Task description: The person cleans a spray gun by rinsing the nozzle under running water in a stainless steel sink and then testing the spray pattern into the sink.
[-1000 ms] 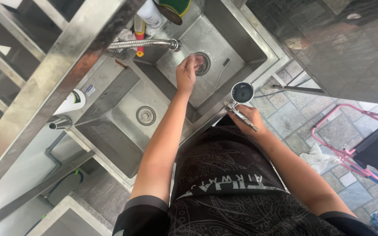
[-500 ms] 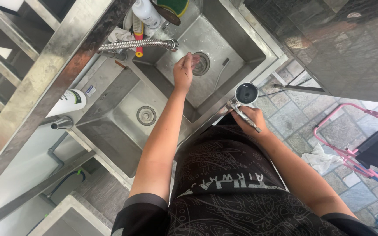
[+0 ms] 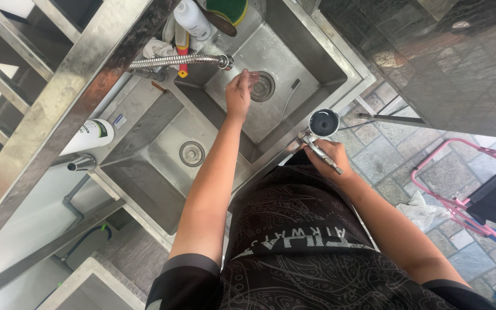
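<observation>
Left hand [image 3: 238, 93] out over the far sink basin [image 3: 311, 60], just under the spout end of the flexible metal faucet hose [image 3: 179, 59], fingers curled round a small clear cup-like thing [image 3: 252, 80] — hard to tell exactly what, partly hidden by fingers. Sits right above the basin drain [image 3: 262, 86], up and left of the right hand. Right hand [image 3: 328, 156] back at the near sink rim [image 3: 276, 154], clenched on the handle of a small metal pot [image 3: 323, 122]; handle axis runs diagonally from the hand up-left to the bowl, bowl hanging over the rim's outer edge, dark inside. Hands well apart. Near basin [image 3: 162, 143] to the left, own drain [image 3: 192, 153]. Sponge [image 3: 228, 8], white bottle [image 3: 192, 18] behind the faucet
</observation>
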